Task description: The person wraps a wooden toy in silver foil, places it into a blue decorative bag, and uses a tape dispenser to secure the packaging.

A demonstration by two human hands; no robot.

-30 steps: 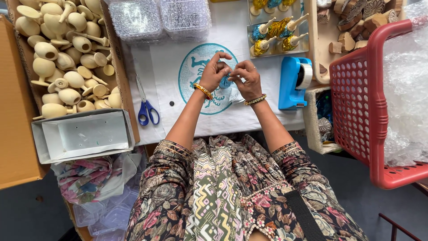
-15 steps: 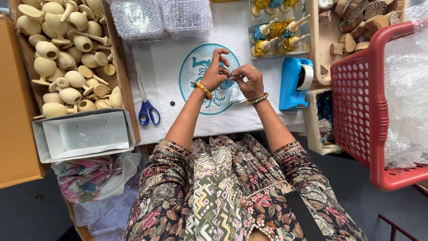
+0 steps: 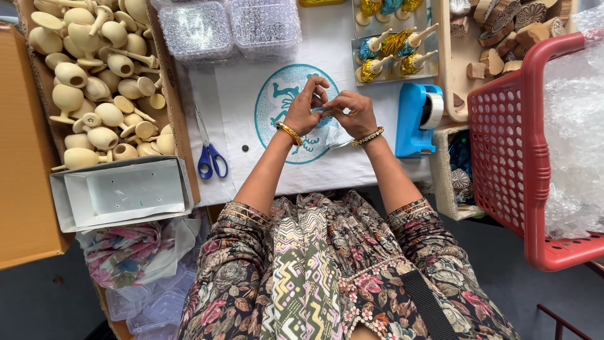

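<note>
White-covered surface (image 3: pixel 245 157), cluttered. Left hand (image 3: pixel 304 108) and right hand (image 3: pixel 352 112) meet above it, fingers pinching what looks like a thin clear plastic scrap (image 3: pixel 333 133), partly hidden. Seems light, limp, slippery; best gripped by its edges.

The person wears a patterned dress of muted floral print with a zigzag panel in green, pink and cream down the middle, its sleeves ending in striped cuffs. The left hand (image 3: pixel 304 107) has a gold bangle at its wrist, the right hand (image 3: pixel 353 112) a beaded bracelet.
</note>
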